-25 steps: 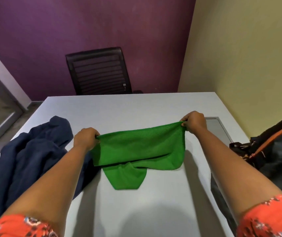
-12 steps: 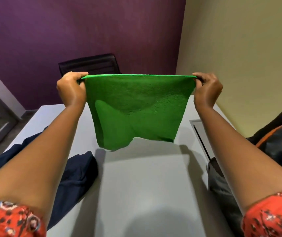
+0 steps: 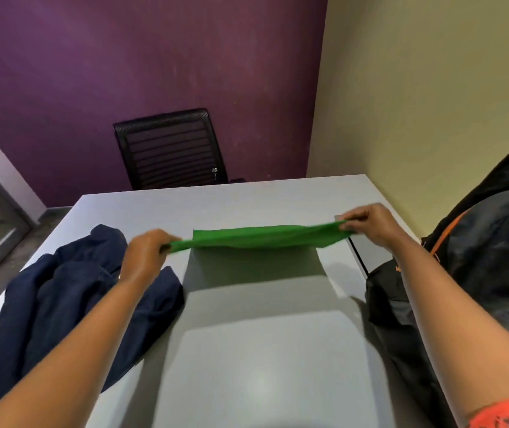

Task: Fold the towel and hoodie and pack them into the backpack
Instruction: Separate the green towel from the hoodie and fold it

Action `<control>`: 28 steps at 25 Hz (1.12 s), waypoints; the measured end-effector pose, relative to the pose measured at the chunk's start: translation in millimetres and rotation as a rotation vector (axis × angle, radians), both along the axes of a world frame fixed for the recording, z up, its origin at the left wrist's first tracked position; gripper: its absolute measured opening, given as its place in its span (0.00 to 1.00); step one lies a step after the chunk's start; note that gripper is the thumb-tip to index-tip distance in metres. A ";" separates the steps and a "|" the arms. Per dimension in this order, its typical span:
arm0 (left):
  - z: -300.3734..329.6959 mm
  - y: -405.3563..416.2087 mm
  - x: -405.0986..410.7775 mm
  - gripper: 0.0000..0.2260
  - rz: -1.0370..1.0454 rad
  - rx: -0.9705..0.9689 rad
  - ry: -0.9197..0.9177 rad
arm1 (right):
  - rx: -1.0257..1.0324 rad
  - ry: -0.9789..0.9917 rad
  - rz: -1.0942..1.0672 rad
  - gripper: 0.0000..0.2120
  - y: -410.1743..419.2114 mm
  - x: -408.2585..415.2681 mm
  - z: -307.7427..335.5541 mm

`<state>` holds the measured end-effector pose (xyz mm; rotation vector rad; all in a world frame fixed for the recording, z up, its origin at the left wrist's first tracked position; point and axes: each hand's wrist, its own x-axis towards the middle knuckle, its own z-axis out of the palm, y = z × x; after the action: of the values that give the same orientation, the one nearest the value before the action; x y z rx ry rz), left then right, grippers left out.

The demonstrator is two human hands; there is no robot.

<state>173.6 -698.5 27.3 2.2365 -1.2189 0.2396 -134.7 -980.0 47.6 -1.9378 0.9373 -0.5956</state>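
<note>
Left hand (image 3: 146,253) pinches the left end of the green towel (image 3: 265,237); right hand (image 3: 370,225) pinches the right end, fingers curled on the cloth. Towel is stretched taut between them, held in the air above the grey table (image 3: 262,350), its shadow on the surface below. From the towel, the navy hoodie (image 3: 61,298) lies crumpled on the table at about 8 o'clock; the black backpack (image 3: 478,273) stands at about 4 o'clock, at the table's right edge.

Assessment: towel is judged light, soft and limp, sagging wherever unsupported. Corners are the sound holding points; a mid-edge hold would let it bunch. Hoodie is judged heavier and bulkier, best taken at the shoulders. Breakage risk nil; slippage risk low.
</note>
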 end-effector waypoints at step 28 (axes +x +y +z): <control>-84.7 30.0 -4.0 0.10 -0.065 0.607 0.654 | 0.460 0.607 0.139 0.11 26.7 -29.9 -84.4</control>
<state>169.6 -668.6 -57.3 2.4373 -1.0653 -0.9330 -164.6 -953.3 -36.8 -1.7527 1.1680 0.2990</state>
